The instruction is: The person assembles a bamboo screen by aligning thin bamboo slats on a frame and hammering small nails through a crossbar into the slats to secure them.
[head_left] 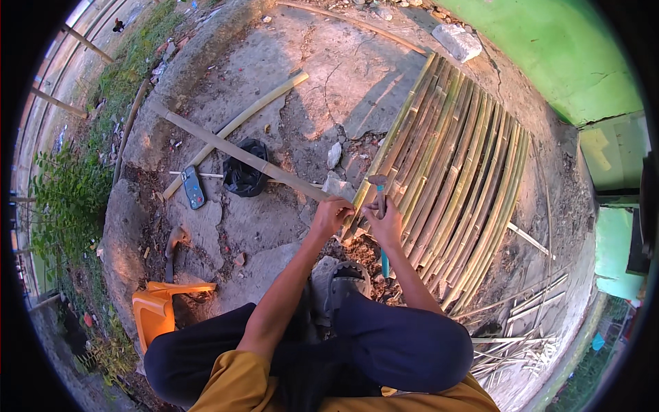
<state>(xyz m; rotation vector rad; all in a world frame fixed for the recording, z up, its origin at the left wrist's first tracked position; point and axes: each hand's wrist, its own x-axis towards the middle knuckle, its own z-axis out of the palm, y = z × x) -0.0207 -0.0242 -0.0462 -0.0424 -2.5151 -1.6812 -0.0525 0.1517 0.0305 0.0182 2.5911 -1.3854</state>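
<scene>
The left hand (331, 217) has its fingers bent and drawn in at the lower left edge of the bamboo panel (456, 185), close to the near end of a long bamboo pole (240, 148). Whether its fingertips pinch something small or only press on the edge strip, I cannot tell. The right hand (384, 221) is curled around the teal handle of a hammer (385, 264); the hammer's head points away from the person, above the panel's left edge, and the handle's butt sticks out below the hand toward the knee. The two hands are near each other but apart, with the panel's edge strip between them

The panel, made of bamboo strips laid side by side, lies ahead of the right hand and spreads away to its right. The pole runs from beside the left hand toward the upper left, crossing over a paler bamboo strip (274, 93). Near that crossing are a black plastic bag (246, 172) and a phone (194, 187). An orange plastic chair (154, 314) is at the person's left, and thin sticks (515, 353) lie in a heap at the right
</scene>
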